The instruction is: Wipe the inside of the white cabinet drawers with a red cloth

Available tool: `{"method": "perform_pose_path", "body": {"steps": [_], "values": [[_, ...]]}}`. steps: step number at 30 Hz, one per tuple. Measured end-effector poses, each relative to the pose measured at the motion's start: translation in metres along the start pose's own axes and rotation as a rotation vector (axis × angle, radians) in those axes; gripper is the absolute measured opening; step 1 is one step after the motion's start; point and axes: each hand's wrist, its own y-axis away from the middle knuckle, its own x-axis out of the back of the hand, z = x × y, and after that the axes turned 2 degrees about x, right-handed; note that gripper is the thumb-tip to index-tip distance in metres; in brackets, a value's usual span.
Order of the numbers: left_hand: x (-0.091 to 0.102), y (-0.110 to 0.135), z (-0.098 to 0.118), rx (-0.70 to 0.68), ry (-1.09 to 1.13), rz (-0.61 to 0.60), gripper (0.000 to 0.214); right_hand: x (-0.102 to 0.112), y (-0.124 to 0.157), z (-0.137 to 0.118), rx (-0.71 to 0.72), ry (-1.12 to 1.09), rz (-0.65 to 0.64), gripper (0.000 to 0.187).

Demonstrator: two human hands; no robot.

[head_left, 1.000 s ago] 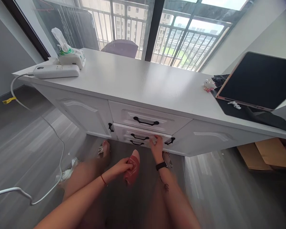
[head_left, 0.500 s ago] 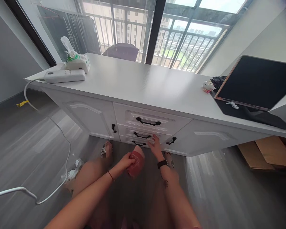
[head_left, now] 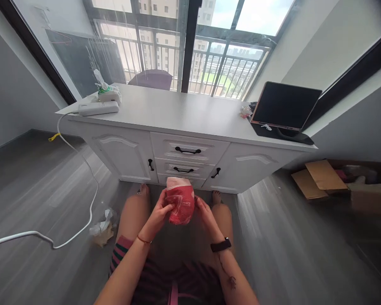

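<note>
A folded red cloth (head_left: 181,205) with a pale pink top edge and whitish marks is held up in front of the lower drawers. My left hand (head_left: 161,211) grips its left side, thumb lying across the front. At the right edge, my right hand (head_left: 205,210) has its fingers against the cloth, partly behind it. Just beyond stands a white cabinet (head_left: 120,161) with shut drawers and doors. The cloth covers part of the bottom drawer. Above it are the black handles of the middle drawer (head_left: 183,170) and the top drawer (head_left: 188,150).
On the cabinet top stand a tissue pack (head_left: 109,93), a white power strip (head_left: 98,108) and a dark screen (head_left: 284,106). A white cable (head_left: 89,212) runs over the floor at left, near a crumpled plastic bag (head_left: 104,224). Open cardboard boxes (head_left: 327,176) lie at right.
My right hand has come from beside the drawer handles to the cloth's right edge. The cloth has been raised and turned more upright. The view has shifted, showing more of the right side.
</note>
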Motion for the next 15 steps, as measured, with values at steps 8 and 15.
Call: {"method": "perform_pose_path", "body": {"steps": [8, 15], "values": [[-0.036, 0.092, -0.025, -0.189, -0.323, 0.078, 0.051, -0.05, 0.092, -0.028, 0.123, -0.101, 0.173, 0.044], [-0.065, 0.119, -0.006, -0.356, -0.485, 0.051, 0.029, -0.05, 0.127, -0.049, 0.34, 0.076, 0.401, 0.032]]}}
